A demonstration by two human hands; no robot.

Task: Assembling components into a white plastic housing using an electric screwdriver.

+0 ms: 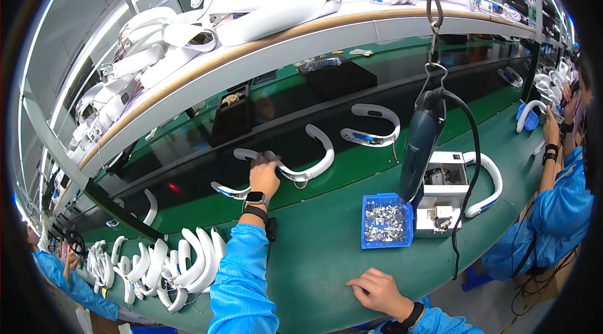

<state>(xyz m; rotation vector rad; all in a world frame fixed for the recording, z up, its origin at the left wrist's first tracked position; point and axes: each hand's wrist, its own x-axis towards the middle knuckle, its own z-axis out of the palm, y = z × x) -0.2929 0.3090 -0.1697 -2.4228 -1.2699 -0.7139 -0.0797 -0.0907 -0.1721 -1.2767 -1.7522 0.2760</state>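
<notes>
My left hand (264,178) reaches out over the dark belt, its fingertips smeared by motion. They are at the near end of a white U-shaped neckband (323,157), and whether they grip it I cannot tell. Just left of the hand lies another white neckband (230,191), partly covered by it. My right hand (377,291) hovers low over the front of the green table, index finger stretched out and the others loosely curled. Nothing shows in it. Beyond it stands a blue tray (362,224) of small metal parts, with a dark power screwdriver (422,139) hanging above.
A metal fixture (438,211) stands beside the tray, a white neckband (493,180) against it. Many white neckbands (201,262) are heaped at left. Another neckband (396,123) lies farther along. A loaded shelf (352,12) spans overhead. Co-workers sit at right (565,189) and far left.
</notes>
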